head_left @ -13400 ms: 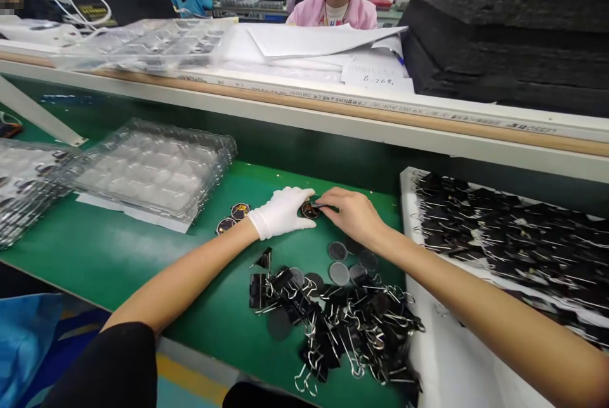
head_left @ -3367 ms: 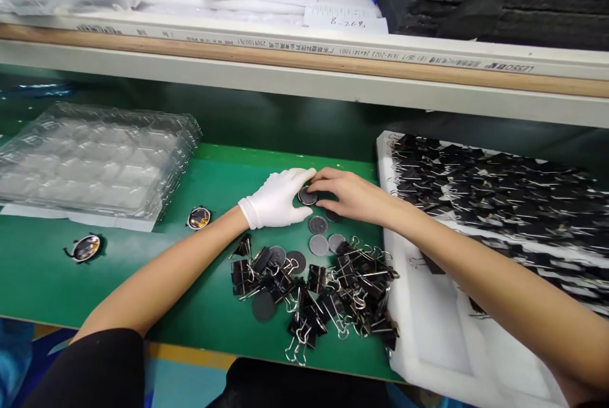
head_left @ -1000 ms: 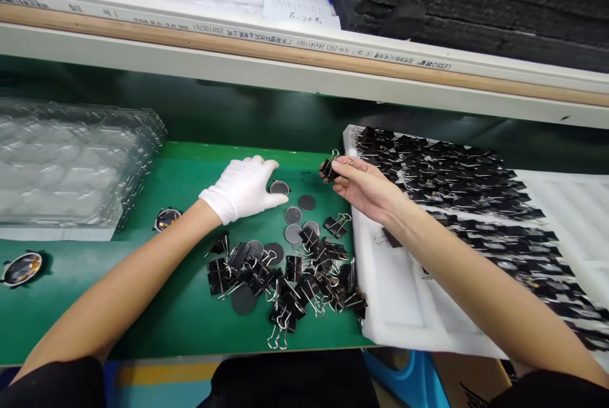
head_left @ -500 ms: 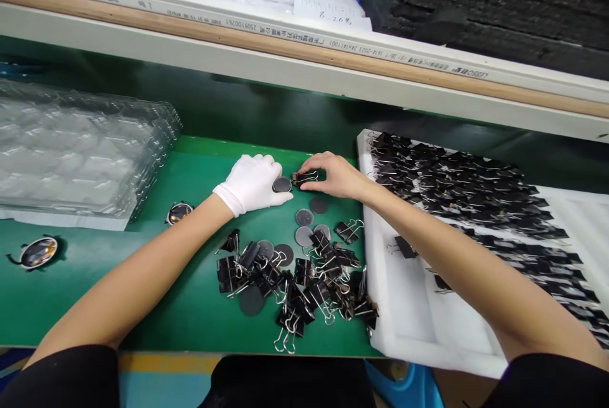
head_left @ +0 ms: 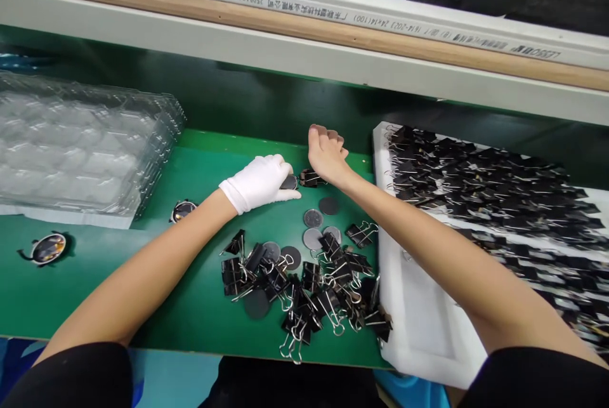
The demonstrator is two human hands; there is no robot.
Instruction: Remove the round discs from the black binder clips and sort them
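Note:
My left hand (head_left: 261, 181), in a white glove, lies on the green mat with its fingertips closed on a dark round disc (head_left: 288, 183). A black binder clip (head_left: 309, 177) sits against the right edge of that disc. My bare right hand (head_left: 326, 151) is raised just above the clip with its fingers curled into a loose fist. The heel of that hand is right over the clip, and nothing shows inside the fingers. Loose grey discs (head_left: 313, 218) lie just in front of both hands.
A heap of black binder clips (head_left: 314, 294) lies near the mat's front edge. A white foam tray (head_left: 413, 332) at right holds rows of clipped parts. Stacked clear blister trays (head_left: 80, 148) stand at left, with two shiny round pieces (head_left: 47, 248) below. A shelf rail (head_left: 304, 52) runs overhead.
My right hand brought a binder clip from the foam tray to the disc, then let go and lifted with its fingers curled. My left hand stayed on the disc.

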